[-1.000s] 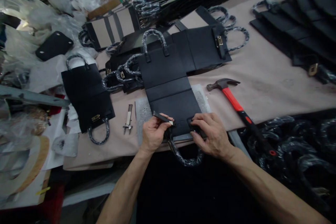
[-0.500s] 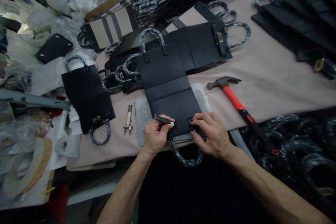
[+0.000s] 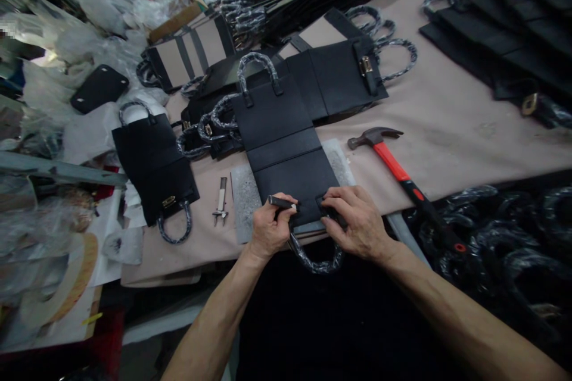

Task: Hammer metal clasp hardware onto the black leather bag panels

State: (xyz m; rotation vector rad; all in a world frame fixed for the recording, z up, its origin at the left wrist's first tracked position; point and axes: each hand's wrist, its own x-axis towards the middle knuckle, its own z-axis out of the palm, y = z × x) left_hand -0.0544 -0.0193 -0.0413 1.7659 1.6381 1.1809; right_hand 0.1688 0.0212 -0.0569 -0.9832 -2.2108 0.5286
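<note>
A black flat bag panel [image 3: 290, 158] with plastic-wrapped handles lies before me, its near edge at the table's front. My left hand [image 3: 271, 227] is closed round a short dark bar-shaped tool [image 3: 280, 202] with a pale end, held over the panel's near left corner. At the near right corner, my right hand [image 3: 355, 220] pinches a black handle tab [image 3: 334, 215], partly hidden by the fingers. The near wrapped handle [image 3: 318, 265] hangs below the edge between both hands. Under the panel shows a grey stone slab [image 3: 243, 205].
A claw hammer [image 3: 402, 175] with a red and black grip lies at the right. Left of the slab is a small two-pronged metal piece [image 3: 220, 202]. Another black bag panel [image 3: 156, 161] lies further left. More bag panels [image 3: 337, 77] and stacked black pieces [image 3: 504, 30] cover the back and right.
The whole view has shifted slightly. My left hand and its tool have moved a little toward the right hand; the right hand keeps its pinch at the panel's corner.
</note>
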